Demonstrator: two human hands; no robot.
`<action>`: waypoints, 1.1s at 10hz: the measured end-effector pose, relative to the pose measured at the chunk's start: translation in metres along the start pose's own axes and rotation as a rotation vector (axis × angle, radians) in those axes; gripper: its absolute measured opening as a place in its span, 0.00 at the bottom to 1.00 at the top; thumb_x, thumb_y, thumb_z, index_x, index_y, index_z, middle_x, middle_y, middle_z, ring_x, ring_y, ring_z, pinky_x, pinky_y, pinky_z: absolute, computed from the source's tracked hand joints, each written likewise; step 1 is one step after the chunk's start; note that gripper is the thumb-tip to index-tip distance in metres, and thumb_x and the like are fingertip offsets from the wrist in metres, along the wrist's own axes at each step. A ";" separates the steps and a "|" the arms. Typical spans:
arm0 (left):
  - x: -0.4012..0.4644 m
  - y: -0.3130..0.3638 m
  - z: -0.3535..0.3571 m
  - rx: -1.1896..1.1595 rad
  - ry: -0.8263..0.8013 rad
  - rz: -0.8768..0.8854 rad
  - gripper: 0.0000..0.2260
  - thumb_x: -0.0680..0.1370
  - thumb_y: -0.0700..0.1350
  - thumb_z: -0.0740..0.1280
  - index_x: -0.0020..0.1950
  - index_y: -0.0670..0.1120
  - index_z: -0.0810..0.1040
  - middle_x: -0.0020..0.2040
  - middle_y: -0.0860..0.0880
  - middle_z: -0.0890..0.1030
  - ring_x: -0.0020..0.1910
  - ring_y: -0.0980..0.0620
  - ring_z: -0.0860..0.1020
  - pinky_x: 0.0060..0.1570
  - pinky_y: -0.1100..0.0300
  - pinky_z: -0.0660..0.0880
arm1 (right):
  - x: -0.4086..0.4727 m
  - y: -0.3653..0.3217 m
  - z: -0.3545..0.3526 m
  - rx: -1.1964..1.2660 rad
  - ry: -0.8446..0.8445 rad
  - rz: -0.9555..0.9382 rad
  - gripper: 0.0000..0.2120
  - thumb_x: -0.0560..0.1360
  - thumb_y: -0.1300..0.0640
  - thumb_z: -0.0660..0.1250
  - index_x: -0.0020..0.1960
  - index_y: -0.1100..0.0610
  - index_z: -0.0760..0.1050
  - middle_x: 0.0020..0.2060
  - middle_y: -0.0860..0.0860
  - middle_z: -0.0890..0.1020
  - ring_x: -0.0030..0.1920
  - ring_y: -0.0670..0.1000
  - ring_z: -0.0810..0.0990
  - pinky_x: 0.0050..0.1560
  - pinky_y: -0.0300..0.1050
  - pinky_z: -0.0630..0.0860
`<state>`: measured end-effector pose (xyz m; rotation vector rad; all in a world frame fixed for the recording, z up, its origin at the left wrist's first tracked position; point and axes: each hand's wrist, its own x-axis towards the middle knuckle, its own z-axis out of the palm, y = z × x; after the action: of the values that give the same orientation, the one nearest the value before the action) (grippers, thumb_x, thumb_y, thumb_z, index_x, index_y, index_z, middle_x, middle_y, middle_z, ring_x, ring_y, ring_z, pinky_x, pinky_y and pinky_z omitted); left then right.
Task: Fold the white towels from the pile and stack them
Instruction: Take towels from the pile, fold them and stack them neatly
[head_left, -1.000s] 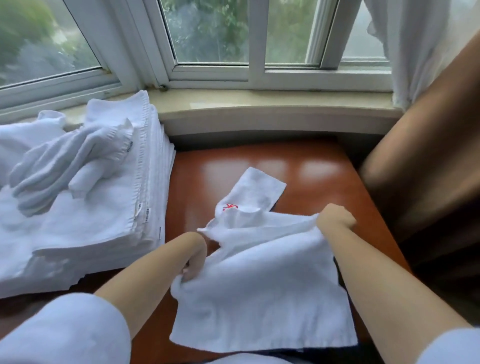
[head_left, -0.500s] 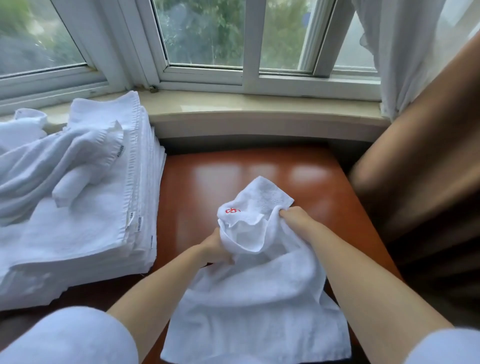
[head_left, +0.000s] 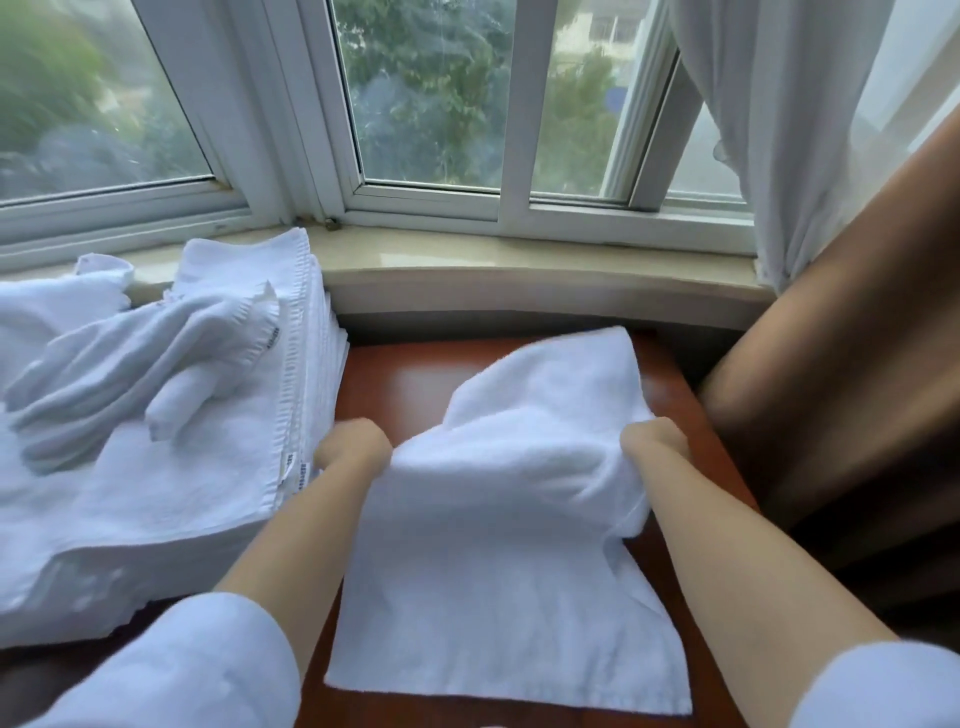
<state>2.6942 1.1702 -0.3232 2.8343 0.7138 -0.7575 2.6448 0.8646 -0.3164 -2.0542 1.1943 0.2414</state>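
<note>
Both hands are clamped on one soft white terry towel (head_left: 498, 519): the left hand (head_left: 356, 449) has its fingers curled into the towel's left edge, and the right hand (head_left: 655, 436) is bunched around the right edge, each grip closed on cloth. Between the two grips the towel rises in a rounded hump, its far part draped ahead of the knuckles toward the window sill (head_left: 519, 270), while the near part lies flat on the glossy reddish-brown wooden bench (head_left: 395, 384), running back toward the person between the forearms.

This looks like a fold in progress. To do it well, I would judge that both grips should travel together at the same height, so the carried edge lands square on the flat layer below instead of skewed. Keeping light tension across the span between the hands should stop the middle sagging into a crease. Corners ought to meet before either grip lets go, and a flat palm can then smooth the fold outward.

Just left of the left grip, almost touching the knuckles, stands the tall stack of flat white towels (head_left: 218, 467), with a loose crumpled white towel (head_left: 130, 364) lying on top of it. The finished towel would presumably be placed from here.
</note>
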 end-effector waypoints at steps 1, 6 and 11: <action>-0.002 -0.014 0.014 -0.056 -0.375 0.116 0.13 0.81 0.38 0.56 0.55 0.31 0.76 0.48 0.40 0.78 0.55 0.45 0.75 0.57 0.54 0.71 | -0.004 0.004 0.020 -0.471 -0.319 -0.042 0.12 0.80 0.58 0.57 0.56 0.64 0.75 0.53 0.57 0.78 0.51 0.55 0.78 0.44 0.40 0.72; 0.010 0.013 -0.098 -0.665 -0.828 0.009 0.34 0.76 0.59 0.68 0.73 0.41 0.63 0.67 0.40 0.71 0.66 0.31 0.68 0.59 0.28 0.67 | 0.010 -0.080 -0.016 0.051 -0.273 -0.207 0.18 0.78 0.66 0.58 0.68 0.66 0.69 0.45 0.56 0.77 0.38 0.52 0.75 0.29 0.38 0.77; -0.026 0.055 -0.190 -1.568 0.418 0.599 0.16 0.69 0.52 0.77 0.44 0.46 0.72 0.42 0.48 0.76 0.41 0.49 0.77 0.45 0.51 0.80 | -0.040 -0.182 -0.105 0.708 0.561 -0.615 0.08 0.74 0.51 0.64 0.44 0.55 0.71 0.43 0.52 0.78 0.46 0.55 0.76 0.45 0.42 0.68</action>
<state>2.7840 1.1556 -0.1454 1.4960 0.2002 0.4195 2.7505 0.8748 -0.1305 -1.7529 0.7129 -0.9658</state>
